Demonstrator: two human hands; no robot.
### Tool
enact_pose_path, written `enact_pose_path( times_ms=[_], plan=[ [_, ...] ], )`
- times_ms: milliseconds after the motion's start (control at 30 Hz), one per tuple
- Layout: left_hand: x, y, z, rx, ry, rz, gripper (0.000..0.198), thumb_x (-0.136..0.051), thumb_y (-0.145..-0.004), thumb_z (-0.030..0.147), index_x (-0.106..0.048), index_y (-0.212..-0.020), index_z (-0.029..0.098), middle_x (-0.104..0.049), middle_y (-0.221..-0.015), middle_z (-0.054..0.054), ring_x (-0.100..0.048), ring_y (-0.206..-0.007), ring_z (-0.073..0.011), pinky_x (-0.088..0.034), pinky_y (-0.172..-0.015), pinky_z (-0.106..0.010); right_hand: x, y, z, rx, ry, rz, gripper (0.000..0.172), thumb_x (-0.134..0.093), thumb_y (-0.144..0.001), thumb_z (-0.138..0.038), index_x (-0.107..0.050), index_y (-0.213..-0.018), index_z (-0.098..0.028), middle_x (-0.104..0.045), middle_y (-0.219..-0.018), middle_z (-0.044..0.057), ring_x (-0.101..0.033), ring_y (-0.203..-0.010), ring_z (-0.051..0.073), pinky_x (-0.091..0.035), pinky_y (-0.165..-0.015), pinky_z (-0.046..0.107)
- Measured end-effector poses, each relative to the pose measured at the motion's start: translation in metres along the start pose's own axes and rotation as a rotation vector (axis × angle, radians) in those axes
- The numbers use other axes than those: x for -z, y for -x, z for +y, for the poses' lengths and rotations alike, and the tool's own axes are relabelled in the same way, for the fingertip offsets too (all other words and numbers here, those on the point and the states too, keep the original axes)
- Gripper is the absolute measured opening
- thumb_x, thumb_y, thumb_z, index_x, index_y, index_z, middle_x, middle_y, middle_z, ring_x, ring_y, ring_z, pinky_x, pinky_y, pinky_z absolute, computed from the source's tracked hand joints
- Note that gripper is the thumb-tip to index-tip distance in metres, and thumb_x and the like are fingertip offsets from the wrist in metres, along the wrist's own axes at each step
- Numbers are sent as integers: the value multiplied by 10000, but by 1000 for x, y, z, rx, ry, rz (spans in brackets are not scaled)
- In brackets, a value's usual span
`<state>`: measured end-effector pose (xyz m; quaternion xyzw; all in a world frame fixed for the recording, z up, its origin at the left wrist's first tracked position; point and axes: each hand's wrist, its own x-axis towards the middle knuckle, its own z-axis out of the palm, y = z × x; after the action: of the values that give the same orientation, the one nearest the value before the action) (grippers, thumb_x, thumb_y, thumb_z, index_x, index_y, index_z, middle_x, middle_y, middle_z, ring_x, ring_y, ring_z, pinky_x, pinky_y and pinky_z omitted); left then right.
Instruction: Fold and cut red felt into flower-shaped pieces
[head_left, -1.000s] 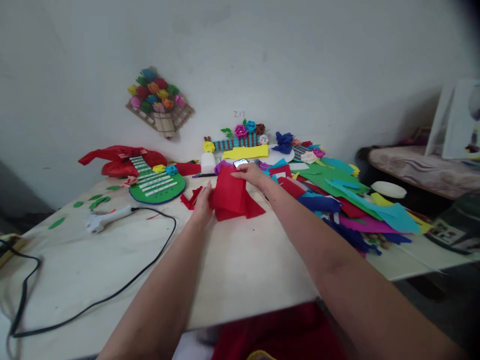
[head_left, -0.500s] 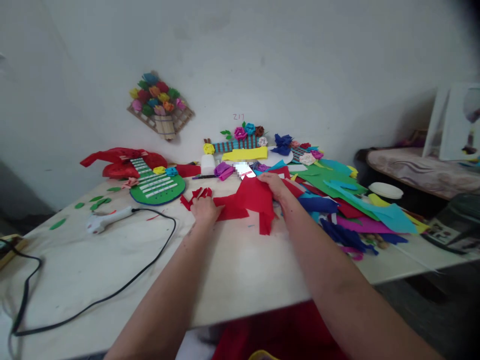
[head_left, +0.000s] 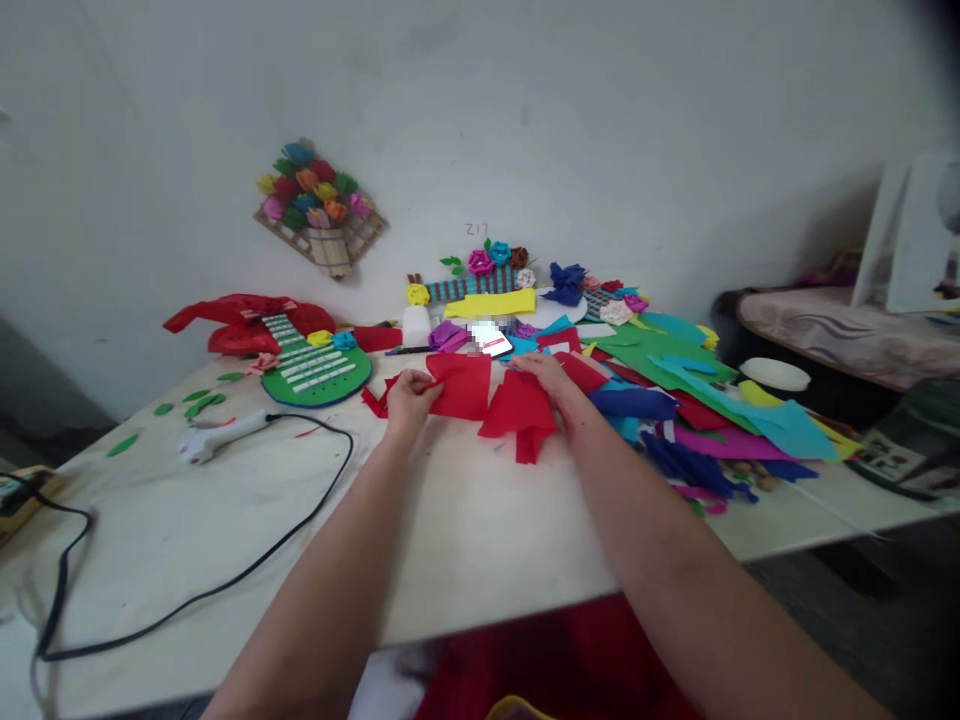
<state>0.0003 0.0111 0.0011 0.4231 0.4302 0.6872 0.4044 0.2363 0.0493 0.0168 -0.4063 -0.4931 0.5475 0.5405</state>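
Observation:
My left hand (head_left: 409, 402) is closed, pinching the left edge of a roughly square sheet of red crepe paper (head_left: 463, 388). Beside it, my right hand (head_left: 545, 378) grips a wider piece of red paper (head_left: 517, 405), whose loose strip hangs down at the bottom. The two red pieces lie close together, with a narrow gap between them. Small cut red strips (head_left: 373, 402) rest just left of my left hand. Behind the sheets lies a lit phone (head_left: 491, 340).
A white glue gun (head_left: 225, 437) lies on the left, its black cord (head_left: 300, 532) looping over the table. Near it are green paper leaves (head_left: 202, 402) and a green board (head_left: 319, 372). Heaped coloured paper (head_left: 697, 400) fills the right side, near a white bowl (head_left: 775, 374).
My left hand has lifted a squarish red sheet off the strips. My right hand has shifted slightly down, and its red piece now lies lower and apart from the left one.

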Motion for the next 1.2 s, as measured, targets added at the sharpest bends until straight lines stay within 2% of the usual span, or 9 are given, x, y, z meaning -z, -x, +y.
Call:
enact_pose_path(
  times_ms=[67, 200, 400, 633, 800, 900, 1000, 1067, 1200],
  plan=[
    [3, -3, 1, -79, -31, 29, 339, -774, -462, 160, -536, -704, 181, -567, -557, 58, -543, -532, -86, -422, -556, -179, 1, -1, 3, 1, 16, -52, 217, -753, -539, -289, -656, -691, -168, -637, -581, -2, -577, -532, 141, -482, -607, 310],
    [7, -2, 13, -43, 140, 35, 449, -783, -459, 157, -530, -829, 190, -635, -621, 39, -609, -565, -119, -485, -593, -232, -1, -4, 8, 2, -10, -170, 279, -747, -534, -216, -683, -802, -173, -672, -654, 12, -614, -590, 147, -500, -654, 323],
    [16, -2, 22, 40, 335, -20, 321, -763, -496, 102, -575, -750, 161, -663, -677, 7, -629, -603, -114, -508, -607, -214, -10, 2, 0, -25, -28, -242, 257, -698, -567, -145, -712, -822, -169, -697, -724, 39, -637, -644, 157, -516, -712, 348],
    [25, -7, 13, 128, 338, -131, 277, -733, -552, 114, -607, -796, 147, -678, -732, -25, -630, -575, -131, -506, -498, -210, -15, 6, -6, -22, 48, -347, 264, -653, -641, -138, -713, -894, -186, -709, -839, 64, -659, -732, 182, -532, -754, 378],
    [25, -8, 11, 130, 353, -158, 278, -754, -544, 122, -611, -782, 132, -685, -769, -48, -644, -640, -141, -536, -610, -244, -14, 1, -2, -18, 65, -424, 317, -642, -668, -136, -691, -977, -190, -699, -910, 70, -656, -822, 203, -513, -803, 400],
    [23, -4, 13, 132, 313, -196, 267, -773, -531, 135, -610, -743, 135, -682, -724, -42, -635, -607, -132, -525, -600, -232, -16, 1, -2, -50, 60, -440, 335, -660, -651, -150, -688, -984, -179, -697, -925, 80, -653, -832, 210, -501, -825, 412],
    [18, 3, 19, 157, 221, -303, 284, -785, -528, 160, -619, -756, 133, -683, -708, -48, -631, -585, -136, -515, -575, -229, -19, 5, -4, -55, 29, -444, 304, -681, -631, -189, -701, -933, -161, -696, -936, 91, -651, -848, 223, -496, -832, 412],
    [15, 7, 22, 175, 171, -356, 303, -794, -511, 161, -620, -758, 137, -681, -704, -41, -632, -588, -137, -512, -573, -226, -20, 7, -6, -62, -8, -443, 264, -677, -657, -275, -707, -887, -149, -695, -933, 101, -651, -851, 235, -502, -818, 410],
    [11, 11, 23, 203, 27, -489, 314, -796, -512, 203, -612, -761, 145, -672, -673, -28, -637, -597, -153, -512, -574, -246, -23, 11, -9, -154, 0, -434, 417, -561, -742, -509, -702, -818, -124, -696, -830, 140, -663, -760, 259, -526, -717, 420]
  ],
)
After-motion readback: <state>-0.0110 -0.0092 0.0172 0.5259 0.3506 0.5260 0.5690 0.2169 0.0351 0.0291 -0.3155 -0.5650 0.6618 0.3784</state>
